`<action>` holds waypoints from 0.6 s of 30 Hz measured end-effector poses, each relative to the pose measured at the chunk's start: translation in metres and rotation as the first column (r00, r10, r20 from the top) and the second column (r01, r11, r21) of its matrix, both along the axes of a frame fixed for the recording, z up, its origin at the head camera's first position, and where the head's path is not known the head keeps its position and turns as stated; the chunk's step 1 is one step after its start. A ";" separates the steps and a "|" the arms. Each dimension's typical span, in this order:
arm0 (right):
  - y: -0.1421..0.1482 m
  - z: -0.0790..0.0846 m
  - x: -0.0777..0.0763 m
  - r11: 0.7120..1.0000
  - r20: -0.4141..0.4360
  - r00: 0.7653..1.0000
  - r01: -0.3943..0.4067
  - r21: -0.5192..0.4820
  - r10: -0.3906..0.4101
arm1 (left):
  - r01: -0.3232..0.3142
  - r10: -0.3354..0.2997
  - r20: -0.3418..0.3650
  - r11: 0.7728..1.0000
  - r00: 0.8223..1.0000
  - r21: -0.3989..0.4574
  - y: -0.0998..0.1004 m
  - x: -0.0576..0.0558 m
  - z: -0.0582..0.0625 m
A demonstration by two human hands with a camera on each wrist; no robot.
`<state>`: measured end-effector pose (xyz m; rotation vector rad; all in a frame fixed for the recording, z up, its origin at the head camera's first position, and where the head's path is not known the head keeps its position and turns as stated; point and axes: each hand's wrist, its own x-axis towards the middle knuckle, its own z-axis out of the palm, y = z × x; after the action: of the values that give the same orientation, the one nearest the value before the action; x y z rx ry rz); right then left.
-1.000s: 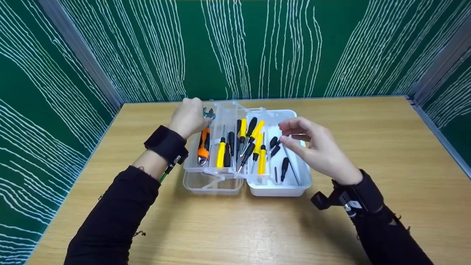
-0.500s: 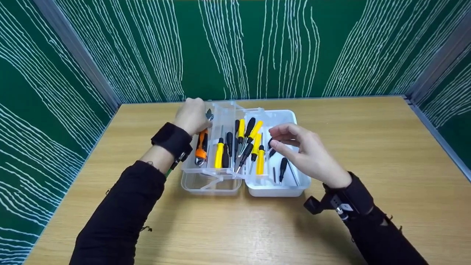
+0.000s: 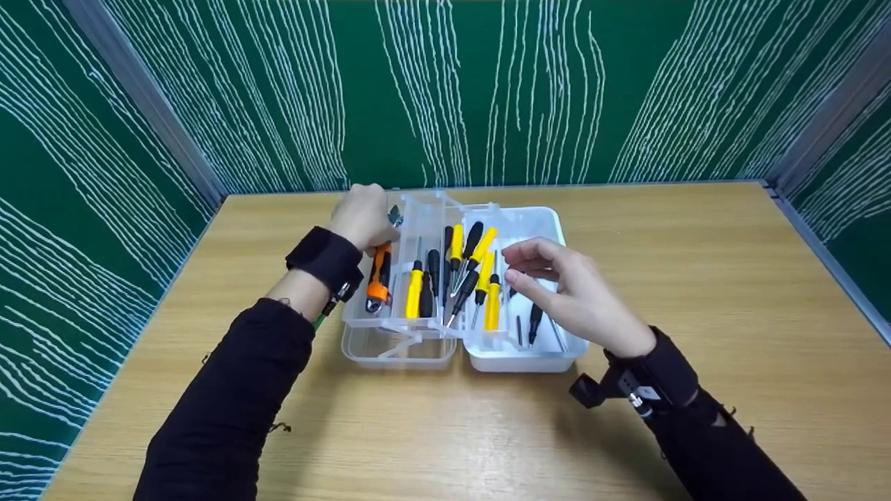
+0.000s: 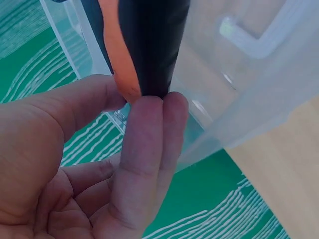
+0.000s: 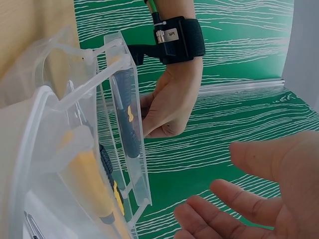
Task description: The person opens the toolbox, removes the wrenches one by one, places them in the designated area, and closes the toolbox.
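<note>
My left hand point(image 3: 362, 217) pinches an adjustable wrench point(image 3: 380, 270) with an orange and black handle over the left part of the clear tray point(image 3: 369, 323). Its metal head shows just beyond the fingers. In the left wrist view, thumb and fingertips press on the end of the wrench handle point(image 4: 149, 45). Over the white toolbox base point(image 3: 525, 364), my right hand point(image 3: 574, 296) hovers with relaxed fingers and holds nothing. Beneath it lie a black-handled screwdriver point(image 3: 535, 323) and a thin metal rod point(image 3: 559, 336), partly covered by the hand.
Yellow-handled screwdrivers point(image 3: 415, 292) and black-handled screwdrivers point(image 3: 464, 291) fill the middle tray sections. A clear lid point(image 3: 400, 362) lies folded out under the left tray. Green walls point(image 3: 473, 90) with white lines border the wooden table point(image 3: 431, 431).
My left hand shifts slightly right, and the wrench's lower end swings a little left. My right hand has moved left over the toolbox base, its fingers still loose.
</note>
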<state>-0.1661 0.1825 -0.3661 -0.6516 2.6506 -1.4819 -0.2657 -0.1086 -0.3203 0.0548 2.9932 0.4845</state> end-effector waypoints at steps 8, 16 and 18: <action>0.001 -0.001 -0.002 1.000 0.004 1.000 0.000 0.017 0.000 | -0.010 0.008 0.052 0.999 0.999 0.033 0.001 -0.001 0.002; 0.000 -0.002 -0.004 0.999 0.023 1.000 0.008 0.036 -0.009 | -0.020 0.018 0.085 0.999 0.996 0.025 0.000 0.000 0.006; 0.000 -0.003 -0.004 0.999 0.026 1.000 0.006 0.042 -0.007 | -0.025 0.023 0.091 0.999 0.996 0.030 0.000 0.000 0.005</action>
<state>-0.1704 0.1823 -0.3687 -0.6175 2.6587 -1.4221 -0.2654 -0.1088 -0.3152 -0.0005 2.9014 0.5210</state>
